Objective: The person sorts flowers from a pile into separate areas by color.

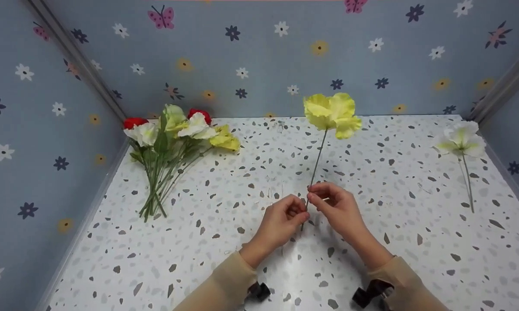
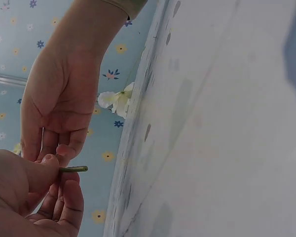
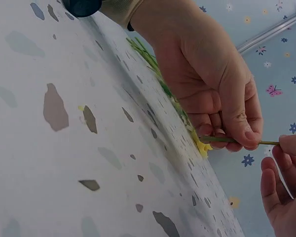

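Observation:
A yellow artificial flower (image 1: 332,113) on a thin green stem is held up in the head view, its bloom pointing toward the back wall. My left hand (image 1: 281,220) pinches the stem low down between thumb and fingers, and a short stem end (image 2: 74,169) sticks out past the thumb in the left wrist view. Just above it, my right hand (image 1: 338,209) pinches the same stem with thumb and index finger. In the right wrist view the stem (image 3: 269,142) runs from one hand to the other.
At the left lies a bunch of artificial flowers (image 1: 155,172), red, white, yellow and pale green, with stems crossing. A single white flower (image 1: 461,140) lies at the far right. Blue patterned panels (image 1: 259,56) enclose the speckled table (image 1: 224,259) at the back and sides.

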`<state>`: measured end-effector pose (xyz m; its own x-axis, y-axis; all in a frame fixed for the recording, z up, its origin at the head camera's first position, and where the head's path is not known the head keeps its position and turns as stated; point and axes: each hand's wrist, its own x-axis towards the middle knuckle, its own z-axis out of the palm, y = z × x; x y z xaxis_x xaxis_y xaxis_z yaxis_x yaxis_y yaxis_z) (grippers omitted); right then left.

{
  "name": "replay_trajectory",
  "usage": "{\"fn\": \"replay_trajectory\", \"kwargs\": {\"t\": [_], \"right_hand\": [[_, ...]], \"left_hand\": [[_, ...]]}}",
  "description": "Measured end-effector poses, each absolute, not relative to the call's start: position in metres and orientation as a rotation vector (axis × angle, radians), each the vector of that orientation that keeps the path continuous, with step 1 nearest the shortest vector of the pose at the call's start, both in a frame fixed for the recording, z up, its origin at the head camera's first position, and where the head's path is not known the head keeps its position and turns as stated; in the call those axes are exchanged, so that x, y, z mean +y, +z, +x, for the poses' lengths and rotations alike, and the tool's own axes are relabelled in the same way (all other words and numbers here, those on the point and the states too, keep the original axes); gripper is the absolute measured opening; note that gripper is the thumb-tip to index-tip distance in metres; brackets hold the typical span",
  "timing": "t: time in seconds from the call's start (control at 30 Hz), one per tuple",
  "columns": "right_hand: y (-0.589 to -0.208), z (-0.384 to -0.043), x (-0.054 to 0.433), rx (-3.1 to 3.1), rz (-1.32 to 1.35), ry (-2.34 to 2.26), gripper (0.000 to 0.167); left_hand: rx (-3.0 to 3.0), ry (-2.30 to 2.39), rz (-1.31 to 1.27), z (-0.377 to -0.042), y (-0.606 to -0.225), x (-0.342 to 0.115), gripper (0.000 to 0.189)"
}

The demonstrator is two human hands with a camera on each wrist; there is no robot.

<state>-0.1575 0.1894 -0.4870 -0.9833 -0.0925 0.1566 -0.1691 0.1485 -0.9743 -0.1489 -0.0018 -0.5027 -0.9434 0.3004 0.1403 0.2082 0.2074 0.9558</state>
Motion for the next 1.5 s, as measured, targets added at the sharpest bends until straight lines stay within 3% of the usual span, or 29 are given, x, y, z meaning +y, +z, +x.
{"fn": "replay_trajectory", "kwargs": {"t": [0.53,0.73,1.2,1.5], "right_hand": [[-0.478,-0.159,0.197,-2.24,0.314,2.188,0.024],[-0.468,-0.167,0.217,-2.263,0.27,2.071,0.024],[-0.465,-0.193,0.338,-2.608,-0.116,1.326,0.034],[-0.484,-0.194,0.368,-2.799,-0.245,1.109,0.033]], "left_hand": [[2.304,1.752,0.543,-0.147,-0.495,-0.003,0.006],[2.34,1.692,0.519,-0.157,-0.484,-0.02,0.009],[2.955,1.554,0.1,-0.203,-0.454,-0.15,0.013],[3.079,1.453,-0.21,-0.209,-0.46,-0.223,0.021]]}}
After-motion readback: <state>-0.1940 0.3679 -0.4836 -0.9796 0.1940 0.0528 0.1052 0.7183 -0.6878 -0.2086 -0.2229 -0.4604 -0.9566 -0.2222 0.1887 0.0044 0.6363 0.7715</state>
